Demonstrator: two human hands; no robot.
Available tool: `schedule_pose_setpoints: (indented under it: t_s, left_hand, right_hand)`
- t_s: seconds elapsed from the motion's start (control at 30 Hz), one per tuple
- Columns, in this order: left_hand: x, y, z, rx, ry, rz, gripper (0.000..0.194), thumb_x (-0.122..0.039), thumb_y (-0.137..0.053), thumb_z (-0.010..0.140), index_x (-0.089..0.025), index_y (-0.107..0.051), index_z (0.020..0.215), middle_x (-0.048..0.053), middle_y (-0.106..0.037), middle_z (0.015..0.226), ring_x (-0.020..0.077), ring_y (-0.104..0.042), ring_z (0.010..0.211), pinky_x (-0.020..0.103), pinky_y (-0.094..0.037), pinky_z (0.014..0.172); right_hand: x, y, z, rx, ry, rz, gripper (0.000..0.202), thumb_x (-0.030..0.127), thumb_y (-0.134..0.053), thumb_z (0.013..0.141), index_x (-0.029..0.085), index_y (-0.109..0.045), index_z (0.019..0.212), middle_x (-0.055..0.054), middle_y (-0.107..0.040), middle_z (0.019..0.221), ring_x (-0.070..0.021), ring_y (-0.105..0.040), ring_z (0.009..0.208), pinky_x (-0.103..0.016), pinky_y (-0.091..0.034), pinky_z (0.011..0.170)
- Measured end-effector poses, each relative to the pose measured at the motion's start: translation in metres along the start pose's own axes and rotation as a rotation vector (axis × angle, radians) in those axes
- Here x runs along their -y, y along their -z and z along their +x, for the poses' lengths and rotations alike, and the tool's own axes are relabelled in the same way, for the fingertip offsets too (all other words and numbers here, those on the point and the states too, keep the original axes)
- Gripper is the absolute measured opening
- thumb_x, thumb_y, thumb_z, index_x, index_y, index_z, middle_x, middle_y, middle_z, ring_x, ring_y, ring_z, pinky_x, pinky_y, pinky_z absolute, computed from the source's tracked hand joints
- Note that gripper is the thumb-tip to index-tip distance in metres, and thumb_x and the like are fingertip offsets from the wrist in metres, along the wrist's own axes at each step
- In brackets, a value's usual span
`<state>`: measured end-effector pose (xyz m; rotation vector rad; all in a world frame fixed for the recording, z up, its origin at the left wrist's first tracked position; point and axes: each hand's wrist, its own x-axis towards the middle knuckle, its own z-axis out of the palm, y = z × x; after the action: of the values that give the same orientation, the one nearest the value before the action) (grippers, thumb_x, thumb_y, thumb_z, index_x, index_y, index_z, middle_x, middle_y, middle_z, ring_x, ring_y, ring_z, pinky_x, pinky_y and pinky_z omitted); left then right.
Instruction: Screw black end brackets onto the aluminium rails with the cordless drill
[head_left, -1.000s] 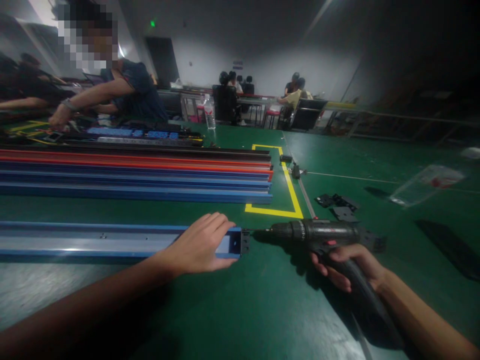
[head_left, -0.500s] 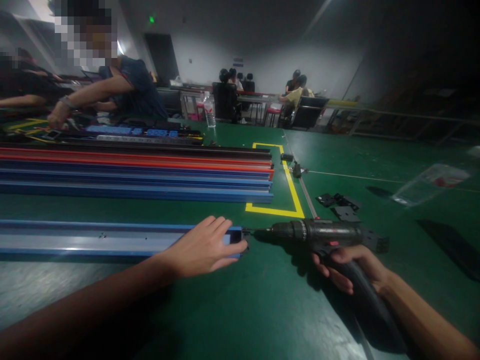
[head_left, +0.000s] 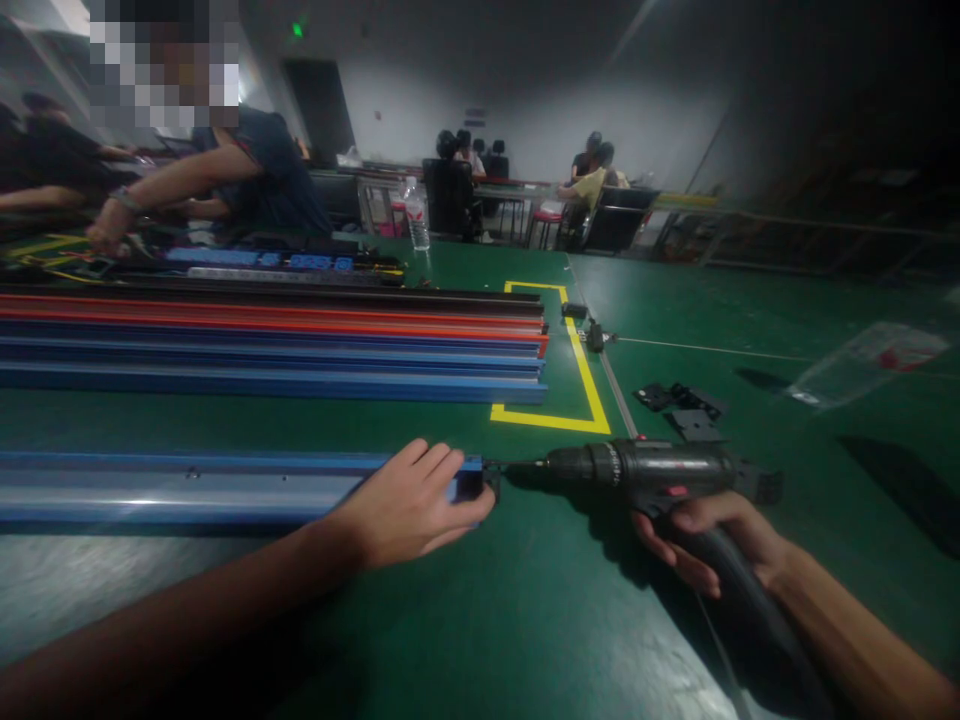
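A long blue metal channel point(head_left: 247, 490) lies across the green table, with a small black end cap point(head_left: 491, 480) at its right end. My left hand point(head_left: 420, 500) wraps over that end, its fingers on the far rim and its thumb against the cap. In my right hand point(head_left: 709, 545) is a black cordless drill point(head_left: 675, 465), gripped by its handle and pointing left. The drill's bit is level with the cap's far corner; whether it touches a screw there is too small to tell.
Several blue, red and black channels point(head_left: 300, 350) lie behind, ending near a yellow tape outline point(head_left: 592, 390). Black plates point(head_left: 694, 422) rest beyond the drill. A clear bottle point(head_left: 870, 365) lies at right; another bottle point(head_left: 417, 215) stands at the back. A co-worker point(head_left: 262, 170) works across the table.
The blue channel has tilted slightly, its trough turning, with my left hand still on its end. The drill has shifted a little to the right. The co-worker's hand has barely moved.
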<state>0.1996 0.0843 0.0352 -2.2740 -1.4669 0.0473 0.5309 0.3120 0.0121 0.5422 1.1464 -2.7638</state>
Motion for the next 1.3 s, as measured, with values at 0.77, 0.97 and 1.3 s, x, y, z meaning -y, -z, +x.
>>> schedule_pose_setpoints:
  t_s: [0.77,0.97,1.3]
  left_hand:
    - [-0.008,0.006,-0.004,-0.171,-0.038,0.186,0.04,-0.015,-0.055,0.093,-0.03,-0.052,0.13,0.011,-0.068,0.098,0.0224,-0.058,0.081,0.034,-0.042,0.068]
    - [-0.009,-0.001,-0.007,-0.155,-0.025,0.165,0.043,-0.015,-0.055,0.093,-0.031,-0.05,0.132,0.01,-0.066,0.1,0.0231,-0.057,0.084,0.035,-0.042,0.069]
    - [0.0,0.0,-0.001,-0.068,-0.014,0.003,0.035,-0.036,-0.05,0.098,-0.03,-0.051,0.133,0.012,-0.061,0.099,0.025,-0.052,0.082,0.035,-0.035,0.065]
  right_hand:
    - [0.001,0.006,-0.005,-0.033,-0.089,0.046,0.027,0.024,-0.066,0.075,0.005,-0.072,0.093,-0.007,-0.07,0.069,-0.01,-0.061,0.04,-0.019,-0.053,0.041]
    - [0.001,0.004,-0.005,-0.038,-0.087,0.049,0.026,0.024,-0.065,0.076,0.005,-0.073,0.092,-0.007,-0.07,0.068,-0.0092,-0.06,0.04,-0.018,-0.054,0.041]
    - [0.004,-0.002,0.0,-0.02,-0.044,-0.007,0.035,0.028,-0.064,0.078,0.002,-0.073,0.101,-0.016,-0.075,0.082,-0.0129,-0.067,0.046,-0.017,-0.053,0.043]
